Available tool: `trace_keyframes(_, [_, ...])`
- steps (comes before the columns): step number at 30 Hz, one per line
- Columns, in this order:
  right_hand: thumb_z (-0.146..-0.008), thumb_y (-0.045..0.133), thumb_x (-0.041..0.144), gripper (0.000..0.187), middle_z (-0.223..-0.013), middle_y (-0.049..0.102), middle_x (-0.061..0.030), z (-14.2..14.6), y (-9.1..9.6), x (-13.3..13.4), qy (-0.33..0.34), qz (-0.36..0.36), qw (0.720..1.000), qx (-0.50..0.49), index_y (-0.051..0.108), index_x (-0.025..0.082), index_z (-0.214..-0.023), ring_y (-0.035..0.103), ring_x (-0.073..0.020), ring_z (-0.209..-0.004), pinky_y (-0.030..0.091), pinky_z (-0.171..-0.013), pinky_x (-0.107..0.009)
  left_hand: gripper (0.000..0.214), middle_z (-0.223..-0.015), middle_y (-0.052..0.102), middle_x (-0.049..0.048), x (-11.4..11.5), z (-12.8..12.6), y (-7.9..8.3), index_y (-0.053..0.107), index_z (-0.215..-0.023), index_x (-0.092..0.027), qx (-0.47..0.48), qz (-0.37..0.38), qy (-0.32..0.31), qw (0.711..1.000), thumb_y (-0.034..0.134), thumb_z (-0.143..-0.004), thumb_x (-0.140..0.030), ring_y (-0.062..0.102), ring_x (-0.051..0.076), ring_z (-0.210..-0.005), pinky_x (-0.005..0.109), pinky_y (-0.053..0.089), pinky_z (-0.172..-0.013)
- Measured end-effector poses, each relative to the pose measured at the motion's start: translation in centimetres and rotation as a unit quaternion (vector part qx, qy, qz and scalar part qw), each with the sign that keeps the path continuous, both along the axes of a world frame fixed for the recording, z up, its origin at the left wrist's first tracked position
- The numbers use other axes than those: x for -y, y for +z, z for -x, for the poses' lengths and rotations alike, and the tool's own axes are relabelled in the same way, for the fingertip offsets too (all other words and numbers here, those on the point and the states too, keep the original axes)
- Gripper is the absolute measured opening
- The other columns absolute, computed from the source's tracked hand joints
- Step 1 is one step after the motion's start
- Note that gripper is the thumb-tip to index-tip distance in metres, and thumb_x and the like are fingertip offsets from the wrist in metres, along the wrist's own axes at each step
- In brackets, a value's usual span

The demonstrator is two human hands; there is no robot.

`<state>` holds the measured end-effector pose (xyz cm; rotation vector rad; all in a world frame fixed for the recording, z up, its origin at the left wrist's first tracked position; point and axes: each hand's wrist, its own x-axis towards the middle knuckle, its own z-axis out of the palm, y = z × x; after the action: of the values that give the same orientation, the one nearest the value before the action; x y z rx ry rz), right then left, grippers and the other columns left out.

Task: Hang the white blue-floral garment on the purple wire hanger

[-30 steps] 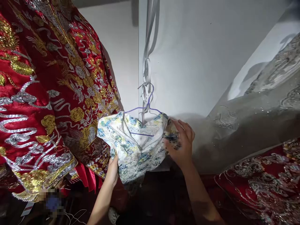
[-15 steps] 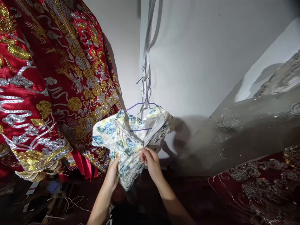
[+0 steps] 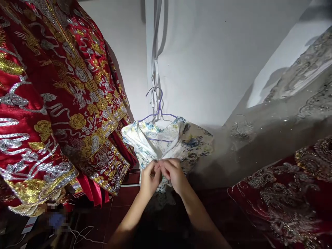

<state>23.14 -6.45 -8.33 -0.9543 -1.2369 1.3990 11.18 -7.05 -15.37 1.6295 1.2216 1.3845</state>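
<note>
**Desk:** What is nearest the lens?

**Operator:** From my console I see two bare forearms at the bottom edge. The left hand (image 3: 148, 178) and right hand (image 3: 175, 174) meet fingertip to fingertip. Each is pinched tight on the front edge of a small floral dress (image 3: 193, 141), just below its collar.

**Desk:** How far along is the work?

**Operator:** About midway, I judge. The dress is already on a purple wire hanger (image 3: 158, 112). The hanger's hook is caught in a white strap (image 3: 155, 55) that hangs down the white wall (image 3: 212, 52). Above the fingers the collar flap lies open, so the neck is not yet closed.

**Desk:** What is around it, and is there any writing?

**Operator:** A red robe (image 3: 52, 103) with gold and silver embroidery hangs close on the left. A grey sequinned gown (image 3: 285, 114) hangs on the right, with a dark red beaded garment (image 3: 285, 197) below it. A paper tag (image 3: 28, 224) lies low on the left, but its print is too small for me to read. No brand shows anywhere.
</note>
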Motion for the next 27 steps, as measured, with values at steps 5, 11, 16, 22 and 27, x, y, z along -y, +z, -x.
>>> trace_keyframes(5, [-0.088, 0.054, 0.031, 0.046, -0.039, 0.032, 0.0066, 0.0, 7.6, -4.3, -0.060, -0.089, 0.994, -0.025, 0.048, 0.021, -0.043, 0.028, -0.0081, -0.041, 0.038, -0.059, -0.027, 0.021, -0.061, 0.046, -0.0014, -1.2, 1.2, 1.0, 0.049, -0.073, -0.022, -0.098, -0.002, -0.089, 0.991, 0.052, -0.092, -0.031, 0.045, 0.015, -0.057, 0.028, 0.035, -0.056])
trace_keyframes(11, [-0.087, 0.053, 0.031, 0.030, -0.039, 0.038, 0.0072, 1.1, 11.1, -5.2, -0.101, -0.115, 0.988, -0.034, 0.063, 0.017, -0.062, 0.026, -0.0072, -0.039, 0.029, -0.049, -0.025, 0.013, -0.067, 0.055, 0.0006, -2.5, 2.6, 4.3, 0.054, -0.080, -0.022, -0.113, -0.021, -0.127, 0.985, 0.057, -0.091, -0.030, 0.052, 0.017, -0.060, 0.028, 0.037, -0.056])
trace_keyframes(16, [-0.090, 0.049, 0.031, 0.032, -0.040, 0.042, 0.0064, 1.1, 9.4, -3.9, -0.110, -0.168, 0.979, 0.016, 0.064, 0.017, -0.066, 0.033, -0.0085, -0.040, 0.032, -0.050, -0.025, 0.038, -0.092, 0.064, 0.0043, -4.8, 3.7, 12.8, 0.047, -0.134, -0.023, -0.055, -0.176, -0.046, 0.982, 0.053, -0.097, -0.027, 0.060, 0.016, -0.078, 0.028, 0.045, -0.070])
trace_keyframes(22, [-0.087, 0.049, 0.028, 0.029, -0.045, 0.039, 0.0060, 1.1, 7.0, -5.3, -0.151, -0.187, 0.969, 0.049, 0.057, 0.019, -0.061, 0.034, -0.0096, -0.043, 0.026, -0.047, -0.025, 0.020, -0.069, 0.059, -0.0010, -5.7, 3.0, 18.5, 0.064, -0.082, -0.018, -0.203, -0.218, -0.056, 0.953, 0.054, -0.097, -0.028, 0.050, 0.012, -0.062, 0.025, 0.037, -0.061])
trace_keyframes(27, [-0.082, 0.052, 0.030, 0.028, -0.045, 0.034, 0.0061, 0.4, 1.2, -5.6, -0.108, -0.096, 0.988, 0.051, 0.056, 0.020, -0.057, 0.030, -0.0097, -0.042, 0.020, -0.046, -0.026, 0.011, -0.076, 0.062, -0.0004, -5.7, 5.4, 18.0, 0.066, -0.087, -0.017, -0.034, -0.252, 0.095, 0.963, 0.063, -0.091, -0.027, 0.056, 0.013, -0.069, 0.024, 0.042, -0.065])
